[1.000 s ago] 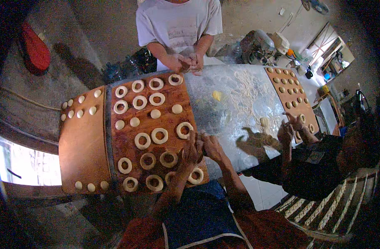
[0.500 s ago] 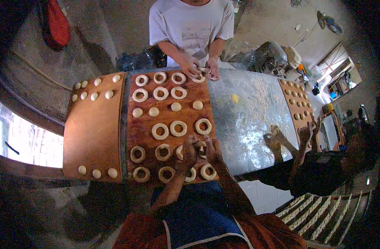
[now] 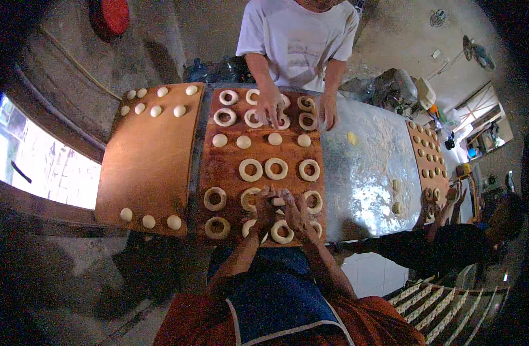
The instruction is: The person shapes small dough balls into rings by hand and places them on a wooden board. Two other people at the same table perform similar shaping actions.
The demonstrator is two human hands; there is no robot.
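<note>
Both my hands are close together over the near half of a brown wooden board (image 3: 230, 184). My left hand (image 3: 266, 209) curls around the left side of a pale dough ring (image 3: 278, 202), and my right hand (image 3: 298, 216) closes on its right side. Fingers cover most of that ring, so whether it is lifted off the board is hidden. A finished-looking dough ring (image 3: 313, 202) lies just right of my right hand. Another dough ring (image 3: 282, 232) is below my hands, nearest my apron. Several more rings stand in rows, with a row of round dough balls (image 3: 275, 138) farther up.
Across the table, a person in a white shirt (image 3: 299, 52) reaches over the far rings. A lighter board (image 3: 146, 155) with dough balls lies left. A floured metal tabletop (image 3: 362, 155) and another board (image 3: 429, 147) extend right, where a dark-clothed person works. Twisted dough strips (image 3: 437, 311) hang lower right.
The view has shifted, moving the boards right and slightly up. A dough ring now lies at the row's right end, where my hands were. The person opposite has let go of a ring.
</note>
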